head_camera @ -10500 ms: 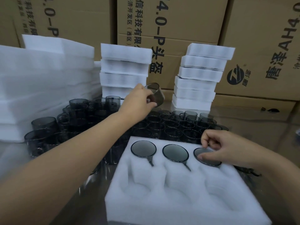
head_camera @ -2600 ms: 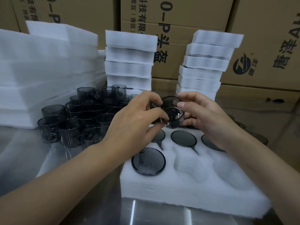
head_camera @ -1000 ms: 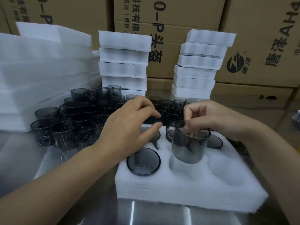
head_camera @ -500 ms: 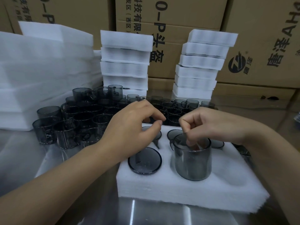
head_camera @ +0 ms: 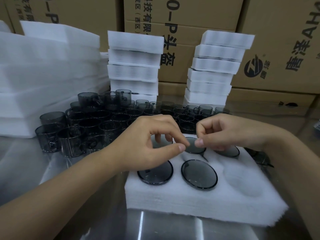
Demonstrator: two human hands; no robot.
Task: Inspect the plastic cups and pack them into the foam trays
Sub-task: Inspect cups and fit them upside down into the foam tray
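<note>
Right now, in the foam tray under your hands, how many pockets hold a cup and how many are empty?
In the foam tray:
Pockets with a smoky-grey cup: 5 (3 in the back row, 2 in the front)
Empty pocket: 1 (front right)
Total pockets: 6

The left hand (head_camera: 147,146) hides most of the back-left cup (head_camera: 163,144).
</note>
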